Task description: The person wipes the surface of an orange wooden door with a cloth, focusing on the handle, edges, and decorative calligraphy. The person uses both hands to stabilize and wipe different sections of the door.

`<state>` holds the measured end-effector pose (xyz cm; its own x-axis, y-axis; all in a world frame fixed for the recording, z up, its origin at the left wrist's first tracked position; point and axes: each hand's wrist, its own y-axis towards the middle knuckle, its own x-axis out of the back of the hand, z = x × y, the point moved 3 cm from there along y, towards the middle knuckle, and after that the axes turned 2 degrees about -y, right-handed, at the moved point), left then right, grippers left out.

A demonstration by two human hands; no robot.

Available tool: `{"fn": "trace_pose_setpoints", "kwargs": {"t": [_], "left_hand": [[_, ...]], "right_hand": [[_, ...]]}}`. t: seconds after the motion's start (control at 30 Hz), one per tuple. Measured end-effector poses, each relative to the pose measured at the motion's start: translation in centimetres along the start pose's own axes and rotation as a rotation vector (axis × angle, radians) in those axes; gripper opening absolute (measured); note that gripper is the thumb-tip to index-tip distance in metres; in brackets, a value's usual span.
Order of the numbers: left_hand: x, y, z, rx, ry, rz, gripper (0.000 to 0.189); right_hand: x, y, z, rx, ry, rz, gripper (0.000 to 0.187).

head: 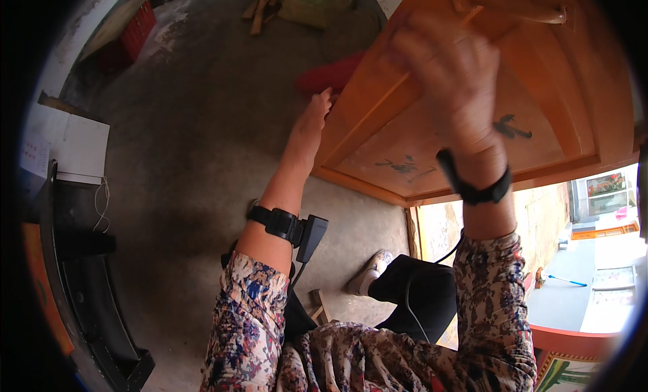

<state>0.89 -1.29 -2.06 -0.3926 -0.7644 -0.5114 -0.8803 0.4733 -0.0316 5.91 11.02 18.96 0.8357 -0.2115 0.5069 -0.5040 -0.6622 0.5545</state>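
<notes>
A large orange-brown wooden panel with a raised frame (364, 189) and dark brush marks stands at the upper right, tilted in the picture. At its left edge is my left hand (323, 108), its fingers bent near the wood; whether it grips the edge cannot be told. Blurred by motion, my right hand (455, 73) is over the face of the panel, and its fingers are not clear. A red thing (329, 77) lies partly hidden behind the panel, past my left fingertips. Both wrists wear black straps.
Black furniture (91, 290) and a white box (83, 144) with a cord stand at the left. A red crate (134, 35), wood pieces (259, 12) and a sack (316, 4) are farther off. A small wooden piece (319, 306) is near my legs. Daylight enters at right.
</notes>
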Motion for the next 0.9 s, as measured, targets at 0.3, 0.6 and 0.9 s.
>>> {"fn": "trace_pose_setpoints", "kwargs": {"t": [0.3, 0.6, 0.9], "left_hand": [[1.5, 0.0, 0.0, -0.022, -0.035, -0.176, 0.083], [3.0, -0.2, -0.5, -0.079, -0.01, -0.394, 0.071], [3.7, -2.2, -1.6, -0.058, 0.072, -0.374, 0.07]], "right_hand": [[-3.1, 0.8, 1.7, -0.088, 0.115, -0.116, 0.053], [-8.4, -8.2, 7.5, 0.073, 0.209, 0.263, 0.046], [-20.0, -21.9, 21.8, 0.169, 0.362, 0.546, 0.024]]}}
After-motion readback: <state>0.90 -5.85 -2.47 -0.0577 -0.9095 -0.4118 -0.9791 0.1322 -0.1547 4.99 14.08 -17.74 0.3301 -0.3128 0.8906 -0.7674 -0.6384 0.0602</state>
